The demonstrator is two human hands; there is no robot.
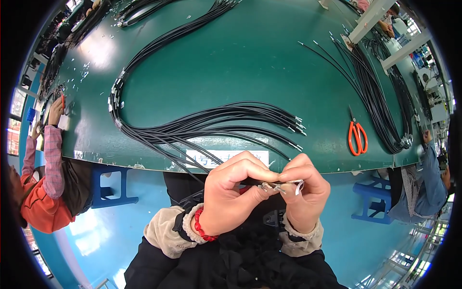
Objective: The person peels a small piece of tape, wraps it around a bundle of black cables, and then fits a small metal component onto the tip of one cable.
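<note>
- The metal wire terminal point(269, 186) sits pinched between my two sets of fingertips, just below the table's near edge.
- My left hand point(231, 192) has closed fingers gripping the black wire behind the terminal.
- My right hand point(305, 192) pinches the terminal's tip and a small white tag point(299, 187).
- Just beyond my fingers, a black wire bundle point(216, 123) fans across the green table point(250, 58).
- Orange scissors point(357, 137) lie well off to the right of my fingers.
</note>
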